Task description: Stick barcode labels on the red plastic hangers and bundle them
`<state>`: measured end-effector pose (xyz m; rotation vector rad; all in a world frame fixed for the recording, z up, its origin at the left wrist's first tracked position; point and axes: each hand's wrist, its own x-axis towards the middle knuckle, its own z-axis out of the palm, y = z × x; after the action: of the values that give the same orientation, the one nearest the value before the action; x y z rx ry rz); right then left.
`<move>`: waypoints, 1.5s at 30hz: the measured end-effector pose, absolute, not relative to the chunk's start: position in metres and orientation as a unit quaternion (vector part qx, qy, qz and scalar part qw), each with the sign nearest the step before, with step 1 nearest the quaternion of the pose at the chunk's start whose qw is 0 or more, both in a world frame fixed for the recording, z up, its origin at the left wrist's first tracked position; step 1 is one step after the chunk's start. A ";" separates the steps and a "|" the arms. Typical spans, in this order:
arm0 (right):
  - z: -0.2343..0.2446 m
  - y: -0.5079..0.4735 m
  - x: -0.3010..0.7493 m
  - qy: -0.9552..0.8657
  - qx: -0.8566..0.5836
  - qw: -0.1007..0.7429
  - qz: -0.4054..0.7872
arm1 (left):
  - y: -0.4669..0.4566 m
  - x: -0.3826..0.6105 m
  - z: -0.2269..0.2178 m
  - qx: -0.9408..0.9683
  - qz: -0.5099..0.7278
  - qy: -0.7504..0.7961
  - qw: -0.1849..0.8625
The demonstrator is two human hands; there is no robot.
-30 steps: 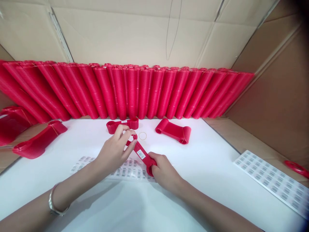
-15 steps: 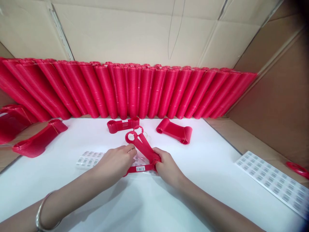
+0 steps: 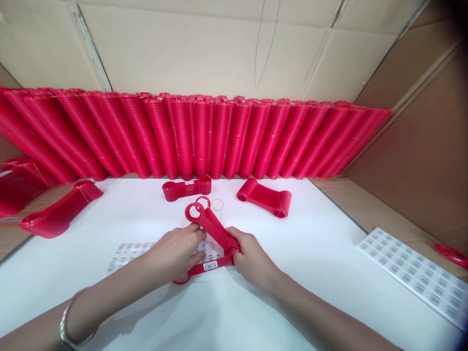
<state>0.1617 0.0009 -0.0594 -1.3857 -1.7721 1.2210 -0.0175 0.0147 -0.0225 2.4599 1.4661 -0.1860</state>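
My right hand (image 3: 250, 258) is closed round one end of a small bundle of flat red plastic pieces (image 3: 212, 226), which fan out towards the far left with ring-shaped ends. One red piece with a barcode label (image 3: 204, 267) is swung out flat on the white table, pointing left. My left hand (image 3: 175, 251) rests over that labelled piece, fingers curled, fingertips by a sheet of barcode stickers (image 3: 127, 251) lying under both hands. A thin rubber band (image 3: 217, 204) lies just beyond the bundle.
A long row of stacked red pieces (image 3: 197, 139) leans against the cardboard back wall. Banded stacks lie at the middle (image 3: 186, 188), right (image 3: 265, 197) and left (image 3: 60, 209). A second sticker sheet (image 3: 413, 273) lies on the right. Cardboard walls close both sides.
The labelled piece has swung out of the bundle down to the left and now lies flat. My left hand came down from the bundle's far end onto that piece.
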 end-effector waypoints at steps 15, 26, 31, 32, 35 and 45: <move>-0.060 0.002 0.162 -0.650 -0.509 0.292 0.483 | 0.015 -0.018 -0.001 0.720 0.187 0.509 0.434; -0.062 0.002 0.162 -0.642 -0.504 0.304 0.492 | 0.018 -0.012 -0.015 0.648 0.237 0.528 0.495; -0.062 0.002 0.163 -0.648 -0.506 0.300 0.483 | 0.019 -0.011 -0.015 0.649 0.242 0.532 0.487; -0.062 0.002 0.163 -0.648 -0.506 0.299 0.484 | 0.019 -0.011 -0.016 0.649 0.242 0.531 0.487; -0.062 0.002 0.163 -0.648 -0.507 0.296 0.485 | 0.019 -0.011 -0.016 0.647 0.246 0.531 0.489; -0.061 0.002 0.162 -0.646 -0.507 0.300 0.485 | 0.016 -0.008 -0.016 0.698 0.228 0.548 0.400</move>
<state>0.1620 0.0020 -0.0610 -1.3459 -1.7140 1.2886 -0.0080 0.0159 -0.0162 1.7655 1.3869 0.5779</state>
